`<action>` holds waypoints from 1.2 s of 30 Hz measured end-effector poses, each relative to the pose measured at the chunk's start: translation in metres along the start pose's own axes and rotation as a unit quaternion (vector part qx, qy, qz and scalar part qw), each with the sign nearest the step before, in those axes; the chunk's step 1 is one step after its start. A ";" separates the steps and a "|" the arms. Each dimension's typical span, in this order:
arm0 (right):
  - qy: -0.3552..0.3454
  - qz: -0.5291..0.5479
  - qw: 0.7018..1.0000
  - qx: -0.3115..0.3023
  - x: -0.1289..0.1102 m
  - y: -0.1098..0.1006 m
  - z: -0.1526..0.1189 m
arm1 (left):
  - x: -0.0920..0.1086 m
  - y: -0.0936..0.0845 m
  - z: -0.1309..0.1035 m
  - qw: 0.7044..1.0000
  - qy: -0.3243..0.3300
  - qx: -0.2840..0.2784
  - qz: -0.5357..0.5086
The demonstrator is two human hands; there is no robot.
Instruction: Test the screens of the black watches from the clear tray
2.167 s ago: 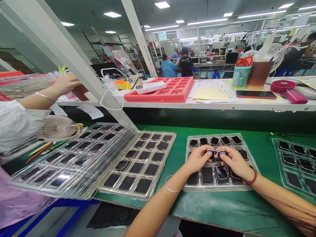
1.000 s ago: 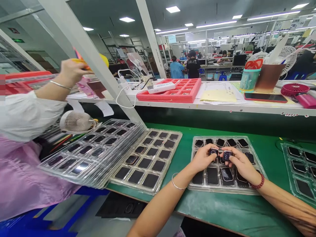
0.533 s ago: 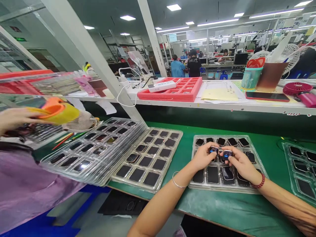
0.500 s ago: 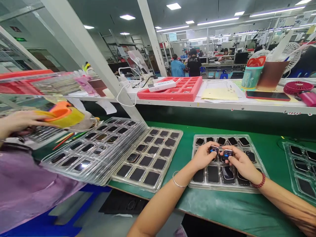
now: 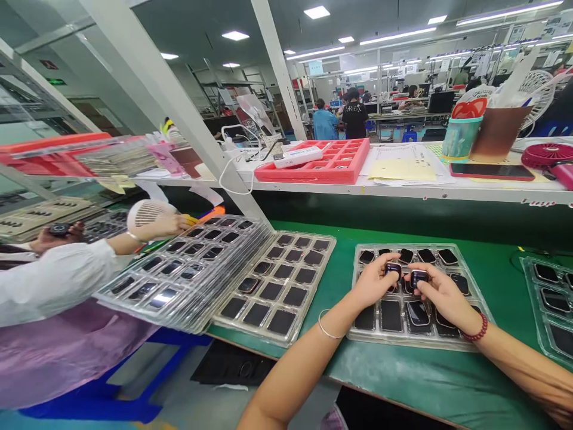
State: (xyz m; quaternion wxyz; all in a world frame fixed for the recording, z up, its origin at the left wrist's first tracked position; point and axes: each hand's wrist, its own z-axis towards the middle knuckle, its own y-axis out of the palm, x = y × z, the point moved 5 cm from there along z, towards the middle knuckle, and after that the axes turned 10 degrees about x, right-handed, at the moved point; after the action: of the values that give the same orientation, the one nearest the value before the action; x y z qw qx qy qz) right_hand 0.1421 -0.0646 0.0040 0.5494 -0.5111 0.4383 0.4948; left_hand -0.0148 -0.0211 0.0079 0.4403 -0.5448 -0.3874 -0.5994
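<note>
My left hand (image 5: 375, 280) pinches a smartwatch (image 5: 393, 272) without a strap, its thumb lying on the screen. A second smartwatch (image 5: 419, 277) is gripped in my right hand (image 5: 441, 294), side by side with the first and held face up. Both hands hover over a clear plastic tray (image 5: 474, 349) whose pockets carry several more watch bodies. One of these watches (image 5: 418, 313) lies in a pocket just below my right hand. My wrists and fingers hide part of the tray's middle rows.
Left of me stand a tray (image 5: 293, 334) with mostly dark pockets and a stack of loaded trays (image 5: 197, 319). Another tray (image 5: 548, 298) sits at the right. A co-worker's hand (image 5: 168, 226) reaches over the stack. The shelf above bears a red foam tray (image 5: 308, 175) and a phone (image 5: 492, 172).
The co-worker's hand has moved right, bringing the yellow and orange thing to the back of the tray stack. Blue marks on both watch screens have faded. My hands keep their grip.
</note>
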 end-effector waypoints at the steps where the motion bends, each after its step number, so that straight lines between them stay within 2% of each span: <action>1: -0.010 -0.006 1.000 0.002 0.000 0.000 0.000 | -0.001 0.001 0.000 1.000 0.005 0.001 -0.003; 4: -0.026 -0.020 0.999 0.003 0.001 0.000 -0.001 | -0.002 0.003 -0.001 1.000 0.003 -0.009 -0.010; 9: 0.002 -0.036 0.999 -0.001 0.012 -0.007 0.000 | -0.002 0.004 -0.002 1.000 -0.011 -0.012 -0.009; 12: -0.012 -0.060 0.998 -0.001 0.020 -0.010 0.003 | -0.003 0.003 -0.002 1.000 0.007 0.005 -0.005; 15: -0.031 -0.079 0.996 -0.002 0.028 -0.013 0.005 | -0.007 0.004 -0.001 1.000 0.008 -0.001 0.008; 18: -0.014 -0.071 0.997 -0.001 0.033 -0.015 0.005 | -0.008 0.005 -0.002 1.000 -0.001 -0.014 0.004; 22: -0.001 -0.063 0.998 0.006 0.036 -0.016 0.006 | -0.007 0.003 -0.002 1.000 0.002 0.001 0.018; 27: -0.031 -0.051 0.998 -0.001 0.031 -0.010 0.006 | -0.006 0.002 -0.001 0.999 0.032 0.008 0.026; 36: -0.043 -0.043 0.998 -0.024 0.006 0.002 0.000 | 0.000 0.002 -0.002 1.000 -0.001 0.001 0.016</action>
State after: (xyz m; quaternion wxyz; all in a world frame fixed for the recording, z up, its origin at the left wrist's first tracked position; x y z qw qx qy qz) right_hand 0.1407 -0.0640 -0.0024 0.5764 -0.5207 0.3798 0.5024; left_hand -0.0132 -0.0235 0.0081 0.4503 -0.5511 -0.3797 -0.5911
